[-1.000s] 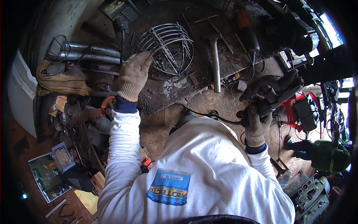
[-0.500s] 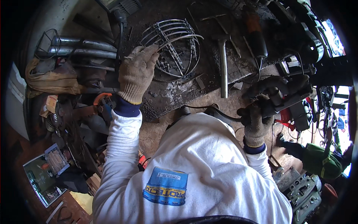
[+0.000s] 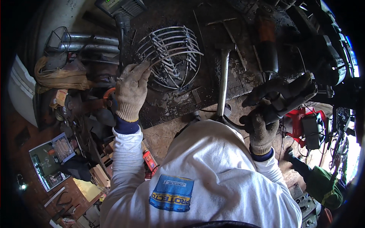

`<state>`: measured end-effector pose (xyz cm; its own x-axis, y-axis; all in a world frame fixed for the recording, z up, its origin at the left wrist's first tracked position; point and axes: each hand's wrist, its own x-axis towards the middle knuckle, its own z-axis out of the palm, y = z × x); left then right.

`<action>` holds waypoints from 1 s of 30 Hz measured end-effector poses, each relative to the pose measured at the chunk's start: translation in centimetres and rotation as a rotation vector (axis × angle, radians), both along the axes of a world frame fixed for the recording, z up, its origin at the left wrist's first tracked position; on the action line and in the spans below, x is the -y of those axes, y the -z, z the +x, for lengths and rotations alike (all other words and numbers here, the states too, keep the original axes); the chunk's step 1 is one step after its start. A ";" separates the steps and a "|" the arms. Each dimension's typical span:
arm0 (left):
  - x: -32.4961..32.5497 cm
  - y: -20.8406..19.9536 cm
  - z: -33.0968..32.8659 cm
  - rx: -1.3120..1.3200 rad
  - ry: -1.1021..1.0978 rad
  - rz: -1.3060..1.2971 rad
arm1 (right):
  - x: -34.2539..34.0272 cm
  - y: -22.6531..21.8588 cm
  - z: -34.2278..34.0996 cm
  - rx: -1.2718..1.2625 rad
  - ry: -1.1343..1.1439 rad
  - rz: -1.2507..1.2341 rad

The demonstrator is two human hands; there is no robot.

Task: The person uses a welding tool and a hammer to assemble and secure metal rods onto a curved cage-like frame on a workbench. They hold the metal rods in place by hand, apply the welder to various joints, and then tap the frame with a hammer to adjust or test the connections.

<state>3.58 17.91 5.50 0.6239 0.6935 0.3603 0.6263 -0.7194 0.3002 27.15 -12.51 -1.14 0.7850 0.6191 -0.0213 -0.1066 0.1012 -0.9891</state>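
A round cage of thin curved metal bars (image 3: 161, 47) lies on the dark, scorched work table. My left hand (image 3: 132, 91), in a tan knit glove, is closed on the near end of a curved metal rod (image 3: 178, 52) that arches across the top of the cage. From this view I cannot tell whether the rod touches the bars beneath it. Right of the table's front edge, my gloved right hand (image 3: 262, 131) grips a black welding electrode holder (image 3: 281, 98) with its jaws pointing to the upper right. A dark cable runs from it toward my body. No electrode shows clearly in the jaws.
A hammer (image 3: 224, 79) lies with its handle over the table edge, near a T-shaped metal rod (image 3: 231, 32) and an orange-and-black power tool (image 3: 267, 45). Metal pipes (image 3: 91, 47) and a welding machine (image 3: 121, 7) are at left. A person in green (image 3: 323, 186) is at far right.
The raised rod in my left hand has come down closer over the cage, and that hand has shifted slightly lower. My right hand keeps its grip on the electrode holder. The view has shifted somewhat.
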 end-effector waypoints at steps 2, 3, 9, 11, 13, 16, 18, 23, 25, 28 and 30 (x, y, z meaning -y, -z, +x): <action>0.1 -0.2 0.0 -0.025 -0.005 0.011 | -0.2 -0.3 0.5 -0.035 -0.024 0.014; 0.1 -0.3 0.0 -0.039 -0.007 0.021 | -0.4 -0.6 0.6 -0.040 -0.040 0.009; 0.1 -0.9 0.5 -0.043 0.031 0.043 | -0.4 0.3 1.4 -0.080 -0.053 -0.060; 0.4 -1.0 0.8 -0.057 0.003 0.009 | -0.6 0.1 1.7 -0.058 -0.063 -0.046; 0.6 -1.0 0.9 -0.068 -0.021 -0.024 | -0.7 -0.8 1.8 -0.225 -0.095 0.013; 0.8 -0.7 0.7 -0.051 -0.016 -0.069 | -0.9 -0.6 1.7 -0.181 -0.066 0.015; 0.8 -0.2 0.4 -0.044 -0.003 0.001 | -1.1 -1.2 1.8 -0.188 -0.091 0.023; 0.5 1.3 0.4 -0.042 -0.013 0.091 | -1.5 -0.6 1.2 -0.078 -0.069 -0.025; 0.4 1.9 0.5 -0.049 -0.023 0.176 | -1.7 -1.0 1.1 -0.113 -0.074 -0.062; 0.8 2.0 0.9 -0.055 -0.018 0.223 | -1.6 0.1 1.0 -0.077 -0.049 -0.034; 1.5 1.6 1.2 -0.080 -0.084 0.144 | -1.7 0.1 1.1 -0.083 -0.064 -0.037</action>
